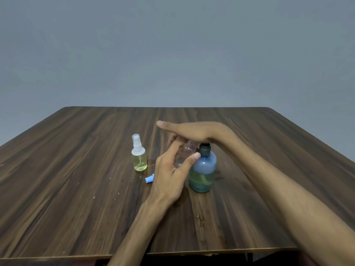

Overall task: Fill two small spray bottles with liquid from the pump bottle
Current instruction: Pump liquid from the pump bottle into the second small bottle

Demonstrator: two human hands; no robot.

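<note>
A blue pump bottle (203, 169), partly full of greenish liquid, stands on the wooden table (76, 169). My right hand (192, 131) lies flat on its pump head, fingers straight, pressing down. My left hand (171, 169) grips a small clear spray bottle (187, 153) without its cap, held against the left side of the pump bottle under the spout. A second small spray bottle (139, 156), capped with a white sprayer and holding yellowish liquid, stands apart to the left.
A small light-blue cap piece (149, 178) lies on the table just left of my left hand. Small specks dot the tabletop. A plain grey wall rises behind the table's far edge.
</note>
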